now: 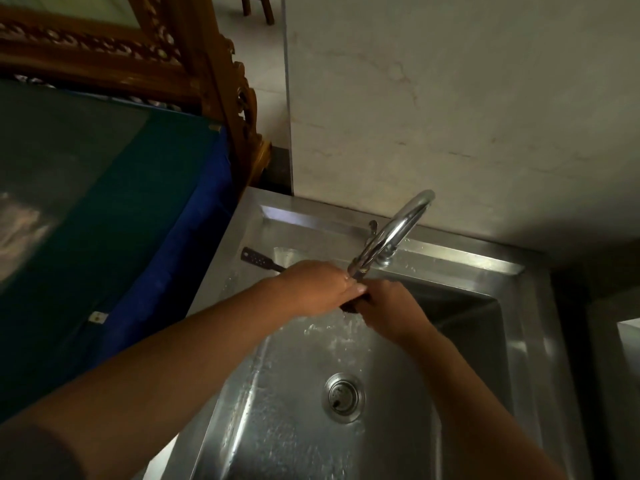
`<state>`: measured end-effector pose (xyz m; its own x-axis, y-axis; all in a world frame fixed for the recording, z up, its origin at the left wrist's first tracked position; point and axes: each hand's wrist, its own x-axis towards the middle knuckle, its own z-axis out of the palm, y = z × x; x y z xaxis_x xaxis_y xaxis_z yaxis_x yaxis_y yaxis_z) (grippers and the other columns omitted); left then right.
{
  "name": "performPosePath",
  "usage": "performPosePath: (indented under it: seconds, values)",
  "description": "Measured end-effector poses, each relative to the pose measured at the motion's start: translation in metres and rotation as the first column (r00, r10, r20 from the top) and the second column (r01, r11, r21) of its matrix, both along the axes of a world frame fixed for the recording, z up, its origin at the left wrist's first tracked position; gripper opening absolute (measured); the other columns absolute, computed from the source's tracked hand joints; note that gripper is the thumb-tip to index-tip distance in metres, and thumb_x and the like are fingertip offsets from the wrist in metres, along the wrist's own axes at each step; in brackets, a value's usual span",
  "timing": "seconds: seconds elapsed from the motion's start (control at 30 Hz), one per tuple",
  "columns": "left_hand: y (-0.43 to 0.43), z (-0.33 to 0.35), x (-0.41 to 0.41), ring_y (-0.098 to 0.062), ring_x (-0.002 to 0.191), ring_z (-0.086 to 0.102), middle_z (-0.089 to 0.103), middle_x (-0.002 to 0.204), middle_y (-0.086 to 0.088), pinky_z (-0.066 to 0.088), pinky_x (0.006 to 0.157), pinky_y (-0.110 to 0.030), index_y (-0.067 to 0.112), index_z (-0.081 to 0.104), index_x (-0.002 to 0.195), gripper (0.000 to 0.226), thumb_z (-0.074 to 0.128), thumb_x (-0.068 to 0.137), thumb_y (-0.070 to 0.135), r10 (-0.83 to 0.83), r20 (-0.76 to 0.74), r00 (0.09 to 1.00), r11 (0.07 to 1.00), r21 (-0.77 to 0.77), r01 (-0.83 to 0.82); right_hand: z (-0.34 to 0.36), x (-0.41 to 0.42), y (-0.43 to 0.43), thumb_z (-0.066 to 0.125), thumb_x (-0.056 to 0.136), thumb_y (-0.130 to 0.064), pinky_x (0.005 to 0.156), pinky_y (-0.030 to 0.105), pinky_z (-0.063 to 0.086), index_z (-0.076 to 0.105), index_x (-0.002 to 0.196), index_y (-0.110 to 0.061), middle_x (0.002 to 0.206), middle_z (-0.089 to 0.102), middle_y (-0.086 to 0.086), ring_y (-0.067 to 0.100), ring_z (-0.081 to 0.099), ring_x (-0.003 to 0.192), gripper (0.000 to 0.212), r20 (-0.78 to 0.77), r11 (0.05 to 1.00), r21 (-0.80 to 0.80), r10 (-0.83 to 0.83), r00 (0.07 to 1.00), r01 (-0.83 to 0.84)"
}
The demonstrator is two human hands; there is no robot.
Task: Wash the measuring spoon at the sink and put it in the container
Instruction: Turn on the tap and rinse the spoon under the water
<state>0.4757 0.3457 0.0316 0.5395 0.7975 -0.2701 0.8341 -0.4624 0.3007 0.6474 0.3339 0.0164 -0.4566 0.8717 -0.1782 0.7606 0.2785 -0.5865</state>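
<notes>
A dark measuring spoon [258, 260] lies across my hands over the steel sink [512, 306]. Its flat, perforated handle sticks out to the left past my left hand [315, 289], which is closed around the handle. My right hand [388, 310] is wrapped around the spoon's bowl end, a dark bit of which shows between the hands. Both hands sit just under the spout of the curved chrome tap [391, 233]. Water splashes on the sink floor below the hands. No container is in view.
The sink's drain [344, 396] lies below the hands. A blue-edged table with a dark green top [104, 188] stands to the left, and a carved wooden frame [214, 81] leans behind it. A pale tiled wall [450, 98] rises behind the tap.
</notes>
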Motion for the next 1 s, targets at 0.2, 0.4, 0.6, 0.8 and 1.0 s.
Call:
performPosePath:
  seconds: [0.2, 0.4, 0.6, 0.8, 1.0]
  values:
    - [-0.014, -0.018, 0.003, -0.022, 0.061, 0.057, 0.054, 0.066, 0.003, 0.043, 0.059, -0.032, 0.022, 0.052, 0.087, 0.030, 0.038, 0.102, 0.044, 0.281, 0.274, 0.920, 0.956, -0.164, -0.244, -0.004, 0.003, -0.005, 0.047, 0.098, -0.024, 0.051, 0.017, 0.041, 0.064, 0.091, -0.017, 0.069, 0.066, -0.005, 0.009, 0.062, 0.056, 0.019, 0.013, 0.983, 0.175, -0.052, 0.999, 0.049]
    - [-0.021, -0.027, 0.023, -0.007, 0.061, 0.058, 0.059, 0.072, 0.011, 0.040, 0.051, -0.020, 0.028, 0.052, 0.094, 0.009, 0.049, 0.098, 0.021, 0.608, 0.502, 0.615, 0.793, -0.349, -0.499, -0.017, -0.019, -0.020, 0.057, 0.094, -0.014, 0.057, 0.021, 0.051, 0.065, 0.094, -0.018, 0.079, 0.070, -0.001, 0.008, 0.066, 0.066, 0.009, -0.454, 0.834, -0.225, -0.547, 0.703, 0.504]
    - [-0.032, -0.033, 0.042, -0.009, 0.049, 0.050, 0.059, 0.056, 0.009, 0.039, 0.046, -0.026, 0.028, 0.061, 0.097, 0.021, 0.044, 0.096, 0.016, 0.877, 0.477, -0.058, 0.425, -0.827, -0.367, -0.012, -0.016, -0.012, 0.048, 0.095, -0.019, 0.069, 0.017, 0.052, 0.060, 0.102, -0.024, 0.097, 0.065, 0.000, 0.006, 0.064, 0.085, 0.014, -0.547, 0.897, -0.197, -0.435, 0.715, 0.395]
    - [-0.034, -0.027, 0.042, -0.016, 0.043, 0.045, 0.055, 0.058, -0.005, 0.037, 0.044, -0.026, 0.015, 0.057, 0.105, 0.035, 0.033, 0.086, -0.003, 0.918, 0.380, -0.110, 0.362, -0.919, -0.153, -0.003, -0.013, 0.042, 0.051, 0.095, -0.014, 0.085, 0.025, 0.050, 0.059, 0.115, -0.006, 0.127, 0.052, 0.012, 0.018, 0.059, 0.101, 0.022, -0.168, 0.937, 0.117, -0.309, 0.936, 0.331]
    - [-0.035, -0.026, 0.034, -0.014, 0.042, 0.042, 0.051, 0.063, -0.008, 0.035, 0.041, -0.025, 0.010, 0.054, 0.101, 0.024, 0.034, 0.091, 0.001, 0.915, 0.387, -0.117, 0.385, -0.922, -0.039, 0.008, -0.026, 0.078, 0.051, 0.099, -0.013, 0.116, 0.044, 0.024, 0.037, 0.142, 0.004, 0.154, 0.028, 0.025, 0.035, 0.019, 0.145, 0.048, 0.291, 0.992, 0.060, -0.120, 0.949, 0.107]
